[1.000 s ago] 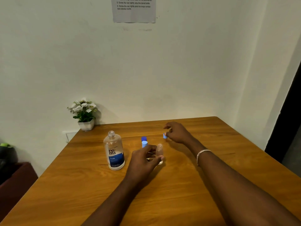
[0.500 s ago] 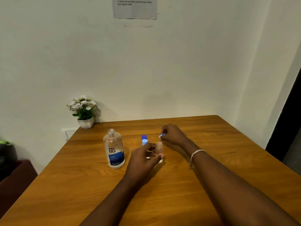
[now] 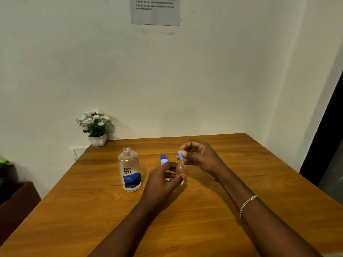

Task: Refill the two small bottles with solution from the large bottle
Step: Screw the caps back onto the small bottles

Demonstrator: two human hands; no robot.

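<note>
The left grip (image 3: 163,179) is closed around a small clear bottle (image 3: 180,170), with the thumb across its lower front and the fingers curled behind it, and we see the bottle standing upright on the wooden worktop (image 3: 204,219) with its neck open. The right grip (image 3: 199,157) pinches a light blue cap (image 3: 181,154) between thumb and fingertips, tilted and held just above that open neck, not touching it. Just beyond the left fingers we make out a second light blue cap (image 3: 164,161) with a darker blue cap (image 3: 163,156) just behind it. What they sit on is hidden by the hand, so we cannot tell. To the left, near but apart from the left grip, the large solution bottle (image 3: 130,170) stands upright with no cap on. It has a blue and white label and we cannot judge its liquid level. A bracelet (image 3: 247,203) circles the right wrist. At the far left corner of the worktop sits a small white pot of white flowers (image 3: 95,127), and a printed sheet (image 3: 155,11) hangs on the wall above, its text too blurred for us to read.
</note>
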